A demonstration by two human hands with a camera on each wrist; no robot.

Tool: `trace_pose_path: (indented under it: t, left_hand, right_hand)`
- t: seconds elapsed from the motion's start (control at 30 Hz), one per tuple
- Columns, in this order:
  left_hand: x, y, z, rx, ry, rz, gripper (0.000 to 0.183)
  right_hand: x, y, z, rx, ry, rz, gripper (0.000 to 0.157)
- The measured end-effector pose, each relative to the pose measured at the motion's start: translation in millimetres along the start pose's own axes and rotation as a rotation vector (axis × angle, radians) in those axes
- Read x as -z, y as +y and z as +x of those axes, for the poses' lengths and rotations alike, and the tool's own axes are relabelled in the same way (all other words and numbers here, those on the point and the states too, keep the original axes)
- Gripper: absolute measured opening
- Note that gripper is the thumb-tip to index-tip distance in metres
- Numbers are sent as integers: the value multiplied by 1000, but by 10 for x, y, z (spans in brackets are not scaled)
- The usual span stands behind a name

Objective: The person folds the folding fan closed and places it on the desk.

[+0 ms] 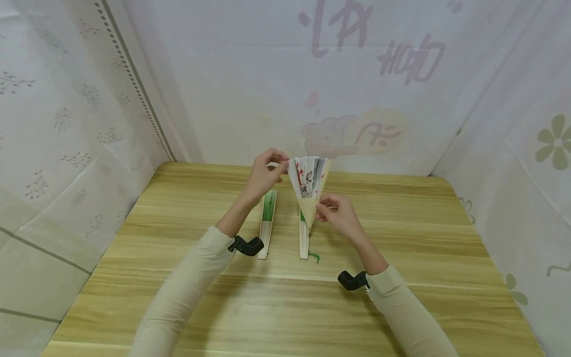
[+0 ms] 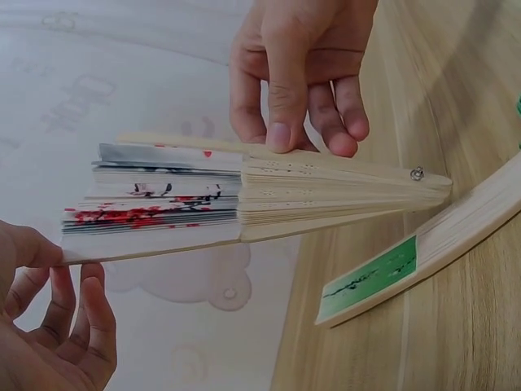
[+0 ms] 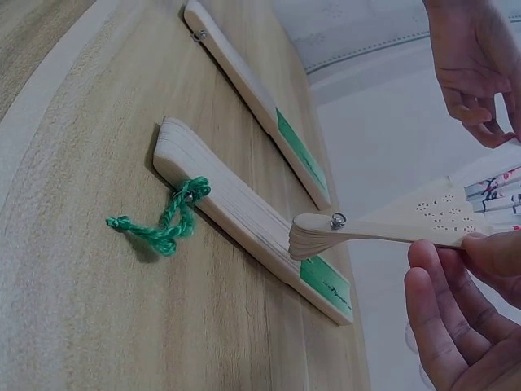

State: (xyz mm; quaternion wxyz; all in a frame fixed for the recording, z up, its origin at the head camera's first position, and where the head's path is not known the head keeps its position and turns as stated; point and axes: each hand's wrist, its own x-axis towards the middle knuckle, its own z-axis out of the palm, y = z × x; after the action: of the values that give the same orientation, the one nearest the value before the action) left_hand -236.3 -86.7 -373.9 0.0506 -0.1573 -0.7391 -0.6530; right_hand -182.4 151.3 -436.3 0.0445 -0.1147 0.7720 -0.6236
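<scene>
A partly spread folding fan (image 1: 308, 181), white with red blossoms and grey shading, is held up over the table by both hands. My left hand (image 1: 267, 171) pinches the upper left corner of its leaf between thumb and fingers. On the other side, my right hand (image 1: 336, 214) pinches the outer rib low down, near the pierced wooden sticks (image 2: 293, 183). The rivet end of the fan points down, above a folded green fan (image 3: 244, 212) with a green cord (image 3: 167, 220). Another folded green fan (image 1: 267, 223) lies to the left, below my left wrist.
Both folded fans lie on a wood-grain table (image 1: 178, 297). White printed cloth (image 1: 232, 89) hangs behind the table's back edge and along both sides. A black wrist mount (image 1: 247, 246) sits at the left cuff, another mount (image 1: 352, 280) at the right.
</scene>
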Motion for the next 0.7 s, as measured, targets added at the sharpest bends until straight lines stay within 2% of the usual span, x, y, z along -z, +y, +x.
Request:
trace_pose_path:
  t: [0.7]
  left_hand:
    - [-122, -20, 43, 1, -4, -19, 19]
  right_hand:
    - [-31, -24, -5, 35, -13, -29, 12]
